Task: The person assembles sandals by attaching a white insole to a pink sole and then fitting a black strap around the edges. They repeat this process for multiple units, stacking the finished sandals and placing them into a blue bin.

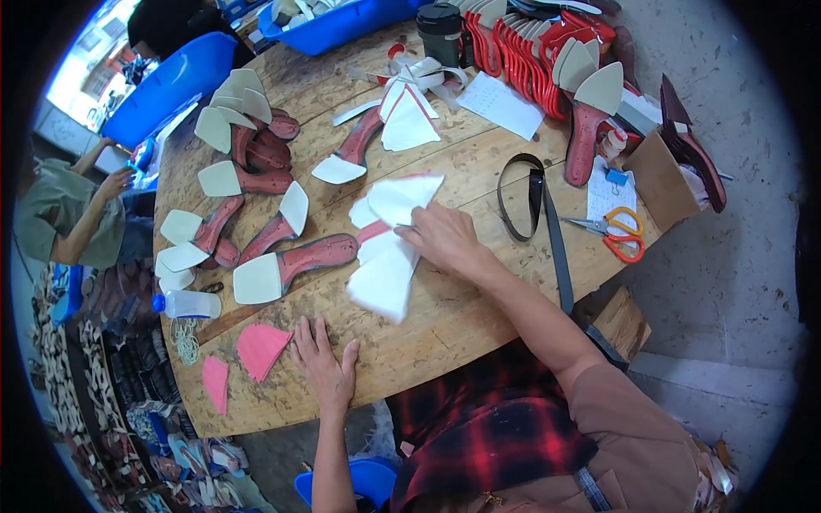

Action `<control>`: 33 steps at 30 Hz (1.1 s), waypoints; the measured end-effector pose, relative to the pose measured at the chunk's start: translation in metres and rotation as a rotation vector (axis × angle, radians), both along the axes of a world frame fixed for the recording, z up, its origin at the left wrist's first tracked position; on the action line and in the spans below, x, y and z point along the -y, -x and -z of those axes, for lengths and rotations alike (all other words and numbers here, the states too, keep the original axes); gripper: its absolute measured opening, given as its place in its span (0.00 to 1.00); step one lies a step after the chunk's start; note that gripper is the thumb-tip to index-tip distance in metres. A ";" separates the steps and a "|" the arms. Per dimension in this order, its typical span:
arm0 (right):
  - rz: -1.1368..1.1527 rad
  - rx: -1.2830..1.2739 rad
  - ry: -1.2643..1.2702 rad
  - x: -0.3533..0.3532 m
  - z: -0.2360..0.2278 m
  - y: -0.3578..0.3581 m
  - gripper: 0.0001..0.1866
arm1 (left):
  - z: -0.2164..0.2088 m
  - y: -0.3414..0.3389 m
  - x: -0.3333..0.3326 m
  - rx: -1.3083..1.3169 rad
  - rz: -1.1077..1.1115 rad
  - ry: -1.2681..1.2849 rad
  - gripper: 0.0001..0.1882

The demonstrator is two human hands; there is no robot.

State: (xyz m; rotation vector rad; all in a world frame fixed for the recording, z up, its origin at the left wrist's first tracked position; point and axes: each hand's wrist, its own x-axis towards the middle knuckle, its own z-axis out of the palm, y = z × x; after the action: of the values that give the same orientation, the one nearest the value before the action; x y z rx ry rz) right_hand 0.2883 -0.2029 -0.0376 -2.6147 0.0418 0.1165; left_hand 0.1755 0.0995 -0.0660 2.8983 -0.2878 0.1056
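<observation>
My right hand (440, 239) pinches the edge of white cut pieces (383, 278) with a red strip between them, over the middle of the wooden table; the lower piece is slightly blurred. Fingers spread, my left hand (325, 363) lies flat near the table's front edge and holds nothing. Beside its fingertips is a rounded pink piece (262, 350), with a narrower pink piece (215, 383) farther left. A red-and-white shoe insole (318, 256) lies just left of the white pieces. Beyond them, another insole (355, 141) rests next to more white pieces with red edging (410, 115).
More insoles (265, 154) cover the table's left side, near a clear bottle (192, 304). On the right lie a black strap (552, 231), orange-handled scissors (611, 231) and a cardboard box (663, 179). A dark cup (440, 32) stands at the back. A co-worker (81, 205) is at left.
</observation>
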 end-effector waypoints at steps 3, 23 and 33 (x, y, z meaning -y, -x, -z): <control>0.196 0.195 -0.257 0.020 -0.011 -0.010 0.25 | -0.002 0.000 0.001 -0.005 -0.018 0.014 0.36; 0.372 -0.148 -1.000 0.112 0.042 -0.182 0.16 | 0.005 -0.005 -0.007 0.036 -0.006 0.040 0.39; -0.171 -0.252 -2.037 0.089 -0.016 -0.089 0.11 | 0.007 -0.007 -0.006 0.078 0.016 0.068 0.38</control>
State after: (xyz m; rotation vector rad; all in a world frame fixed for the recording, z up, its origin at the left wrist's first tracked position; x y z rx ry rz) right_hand 0.3773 -0.2918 -0.0214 -0.5582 -0.1424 0.3151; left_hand 0.1822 0.1059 -0.0730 2.8285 -0.3146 0.2219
